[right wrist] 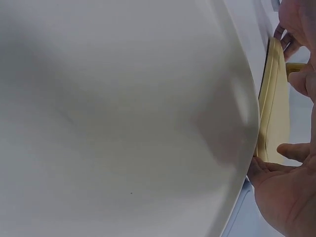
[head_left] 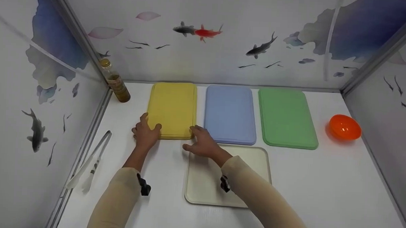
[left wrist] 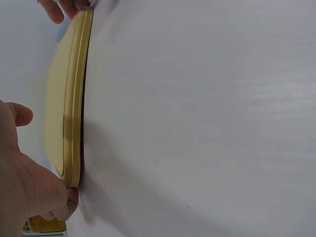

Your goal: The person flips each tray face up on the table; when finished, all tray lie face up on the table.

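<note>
You have a white table (head_left: pixel 338 193) filling the middle and bottom of the head view. In its upper left corner you have a bottle (head_left: pixel 118 85) with a yellow cap, and at the lower left a pair of tongs (head_left: pixel 95 165) lying aslant. Your yellow board (head_left: pixel 172 109), blue board (head_left: pixel 230 115) and green board (head_left: pixel 288 118) run in a row from left of centre to upper right. Your beige tray (head_left: pixel 207 185) lies at lower centre, just below the blue board. Your orange bowl (head_left: pixel 345 128) sits at the right, mouth upward.
</note>
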The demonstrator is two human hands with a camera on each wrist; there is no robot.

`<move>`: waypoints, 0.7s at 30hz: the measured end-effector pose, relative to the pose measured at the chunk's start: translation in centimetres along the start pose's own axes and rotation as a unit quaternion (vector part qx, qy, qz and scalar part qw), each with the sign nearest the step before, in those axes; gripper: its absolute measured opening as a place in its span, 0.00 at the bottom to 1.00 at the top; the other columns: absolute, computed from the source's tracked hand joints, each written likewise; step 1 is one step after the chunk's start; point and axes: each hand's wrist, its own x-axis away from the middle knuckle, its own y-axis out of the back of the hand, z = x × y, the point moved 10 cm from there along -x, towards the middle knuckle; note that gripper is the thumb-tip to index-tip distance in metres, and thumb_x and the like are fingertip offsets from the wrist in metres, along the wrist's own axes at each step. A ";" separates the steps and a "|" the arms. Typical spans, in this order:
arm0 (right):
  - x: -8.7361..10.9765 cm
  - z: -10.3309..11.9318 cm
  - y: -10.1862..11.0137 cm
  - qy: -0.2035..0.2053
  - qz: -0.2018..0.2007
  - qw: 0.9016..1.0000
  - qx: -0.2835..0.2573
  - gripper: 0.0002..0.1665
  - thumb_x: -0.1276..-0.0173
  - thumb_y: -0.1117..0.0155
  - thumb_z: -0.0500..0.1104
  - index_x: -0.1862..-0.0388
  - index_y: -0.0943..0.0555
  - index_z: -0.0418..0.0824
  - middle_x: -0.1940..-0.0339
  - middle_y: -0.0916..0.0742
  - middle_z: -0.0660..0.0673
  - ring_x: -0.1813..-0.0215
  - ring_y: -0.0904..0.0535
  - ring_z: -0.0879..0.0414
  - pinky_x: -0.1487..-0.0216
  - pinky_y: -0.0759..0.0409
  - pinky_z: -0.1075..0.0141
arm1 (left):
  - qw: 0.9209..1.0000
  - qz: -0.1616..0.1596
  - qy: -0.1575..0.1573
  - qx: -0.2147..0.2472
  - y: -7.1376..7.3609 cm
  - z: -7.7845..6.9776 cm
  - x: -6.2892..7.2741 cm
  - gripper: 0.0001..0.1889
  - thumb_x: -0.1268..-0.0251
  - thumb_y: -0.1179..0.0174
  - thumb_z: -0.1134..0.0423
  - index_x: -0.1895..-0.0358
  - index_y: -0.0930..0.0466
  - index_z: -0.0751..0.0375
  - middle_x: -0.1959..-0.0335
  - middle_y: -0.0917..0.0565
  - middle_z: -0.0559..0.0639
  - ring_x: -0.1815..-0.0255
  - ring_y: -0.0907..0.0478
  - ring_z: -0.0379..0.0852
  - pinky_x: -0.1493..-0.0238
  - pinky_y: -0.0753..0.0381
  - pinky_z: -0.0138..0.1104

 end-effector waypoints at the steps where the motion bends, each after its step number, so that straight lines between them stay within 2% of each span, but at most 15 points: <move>1: 0.0 -0.1 0.0 -0.002 0.001 1.000 0.002 0.53 0.24 0.31 0.59 0.11 0.37 0.35 0.10 0.36 0.29 0.09 0.42 0.32 0.13 0.36 0.39 | 1.000 -0.001 0.002 0.001 0.1 0.0 0.0 0.43 0.21 0.43 0.50 0.10 0.50 0.54 0.17 0.38 0.72 0.20 0.47 0.71 0.21 0.47 0.65; 5: 0.0 -0.3 0.1 -0.003 0.004 1.000 0.004 0.54 0.25 0.30 0.60 0.10 0.38 0.37 0.09 0.36 0.31 0.09 0.42 0.32 0.13 0.36 0.39 | 1.000 -0.009 0.005 0.006 0.6 -0.2 0.1 0.42 0.21 0.43 0.50 0.10 0.49 0.54 0.18 0.36 0.72 0.20 0.46 0.70 0.22 0.45 0.65; 8: 0.1 -0.2 0.2 0.001 0.006 1.000 0.003 0.54 0.25 0.30 0.60 0.10 0.38 0.36 0.09 0.36 0.31 0.09 0.42 0.32 0.12 0.37 0.39 | 1.000 -0.021 -0.006 0.011 1.0 -0.6 0.2 0.41 0.21 0.42 0.50 0.11 0.48 0.53 0.18 0.35 0.71 0.20 0.45 0.71 0.22 0.44 0.65; 15: -0.1 -0.2 0.1 0.001 0.016 1.000 -0.020 0.54 0.23 0.30 0.59 0.10 0.40 0.36 0.09 0.37 0.31 0.08 0.44 0.32 0.11 0.41 0.38 | 0.994 -0.088 -0.051 0.027 2.5 -2.5 0.8 0.38 0.24 0.39 0.52 0.15 0.40 0.52 0.22 0.32 0.69 0.23 0.43 0.71 0.26 0.44 0.65; 21: -0.3 0.3 0.1 0.013 0.018 1.000 -0.016 0.54 0.25 0.31 0.58 0.10 0.39 0.35 0.09 0.37 0.29 0.08 0.44 0.32 0.11 0.42 0.38 | 0.989 -0.126 -0.072 0.026 3.1 -4.4 1.8 0.37 0.25 0.37 0.53 0.17 0.39 0.51 0.22 0.34 0.68 0.25 0.43 0.69 0.25 0.44 0.63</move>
